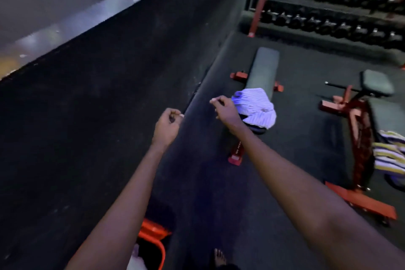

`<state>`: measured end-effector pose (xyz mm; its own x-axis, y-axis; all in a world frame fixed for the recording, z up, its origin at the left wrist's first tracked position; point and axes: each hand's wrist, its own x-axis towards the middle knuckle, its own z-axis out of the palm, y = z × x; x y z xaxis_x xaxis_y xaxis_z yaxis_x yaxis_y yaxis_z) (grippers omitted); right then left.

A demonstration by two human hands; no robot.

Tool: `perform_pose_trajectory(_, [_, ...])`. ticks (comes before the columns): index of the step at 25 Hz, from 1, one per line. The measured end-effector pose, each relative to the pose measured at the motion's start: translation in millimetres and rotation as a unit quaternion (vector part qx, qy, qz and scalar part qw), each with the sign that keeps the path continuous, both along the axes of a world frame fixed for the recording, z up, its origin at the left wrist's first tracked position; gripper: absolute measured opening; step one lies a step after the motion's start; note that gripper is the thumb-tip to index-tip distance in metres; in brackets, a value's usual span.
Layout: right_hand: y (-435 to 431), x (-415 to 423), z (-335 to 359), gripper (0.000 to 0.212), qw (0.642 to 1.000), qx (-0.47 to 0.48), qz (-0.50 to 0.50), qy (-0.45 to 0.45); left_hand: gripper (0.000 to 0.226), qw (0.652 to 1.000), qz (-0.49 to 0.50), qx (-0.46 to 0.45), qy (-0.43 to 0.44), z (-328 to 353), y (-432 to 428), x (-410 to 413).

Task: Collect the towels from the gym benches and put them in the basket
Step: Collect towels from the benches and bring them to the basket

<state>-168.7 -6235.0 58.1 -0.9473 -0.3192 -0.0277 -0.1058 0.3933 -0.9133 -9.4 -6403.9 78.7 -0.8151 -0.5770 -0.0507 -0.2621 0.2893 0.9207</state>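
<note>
Left hand (168, 125) out front, fingers curled in, holds nothing. Right hand (225, 109) likewise curled, thumb against forefinger, nothing in grip. White striped towel (257, 105) heaped on near end of flat bench (264, 68), just at 3 o'clock of right hand; contact unclear. Yellow-purple striped towel (389, 153) on second bench (377, 83), far 3 o'clock. Orange basket (154, 234) at 6 o'clock. Dumbbell rack (339, 6) at 1 o'clock.

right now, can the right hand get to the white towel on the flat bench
Probably yes. The right hand holds nothing and shows right beside the white towel, with nothing between them. The towel lies uncovered on the near end of the bench.
</note>
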Motion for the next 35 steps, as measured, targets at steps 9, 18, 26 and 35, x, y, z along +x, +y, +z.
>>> perform_pose_trajectory(9, [143.9,-92.5,12.2,0.007,0.986,-0.062,-0.154,-0.03,0.022,0.997,-0.06,0.047,0.009,-14.0,82.0,-131.5])
perform_pose_trajectory(18, [155.6,-223.7,0.4,0.01,0.973,-0.029,-0.225,-0.053,0.015,0.991,-0.119,0.056,0.0,-19.2,72.2,-313.2])
perform_pose_trajectory(26, [177.9,-338.1,-33.9,0.01,0.952,-0.032,-0.294,-0.081,0.017,0.981,-0.178,0.061,-0.044,-59.6,84.3,-455.2])
perform_pose_trajectory(35, [190.5,-505.5,-144.0,0.014,0.944,0.04,-0.287,-0.158,0.014,0.971,-0.205,0.066,-0.101,-123.0,122.4,-619.6])
